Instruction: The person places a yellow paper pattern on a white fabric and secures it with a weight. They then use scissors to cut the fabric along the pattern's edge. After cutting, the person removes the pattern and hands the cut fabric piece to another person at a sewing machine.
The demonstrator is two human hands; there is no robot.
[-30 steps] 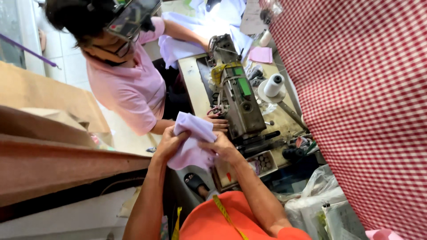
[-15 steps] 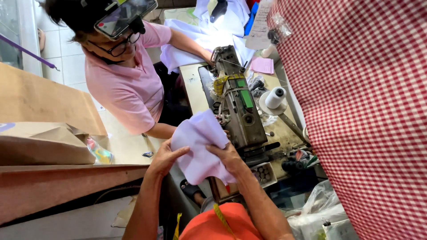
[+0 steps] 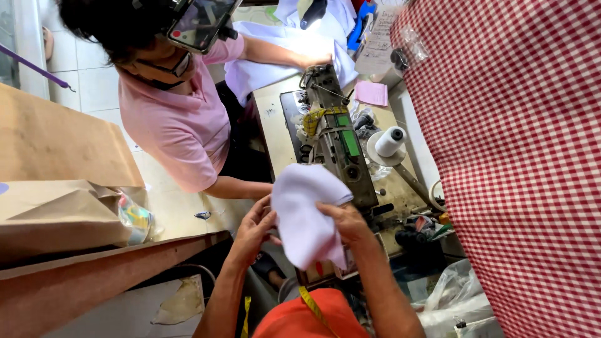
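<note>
While both hands keep a grip on it, the pale lilac cloth piece (image 3: 307, 219) hangs in the air just in front of the sewing machine (image 3: 335, 147), not under its needle end. The left hand (image 3: 253, 228) pinches the cloth's left edge, fingers curled in behind the fabric; the right hand (image 3: 344, 222) clasps the right side, thumb on top and fingers folded underneath. The piece looks doubled over and loosely bunched, so as a judgement the handling sits at the stage of arranging or checking the fabric, with any stitching on this piece not visibly begun; whether seams already run through it cannot be told from here. On the machine table (image 3: 275, 125) a white thread cone (image 3: 389, 141) stands to the right of the machine, and a small pink scrap (image 3: 372, 92) lies further back. Across the table a co-worker in a pink shirt (image 3: 178, 119) leans over a spread of white fabric (image 3: 269, 56). A red checked cloth (image 3: 519, 156) fills the right side
</note>
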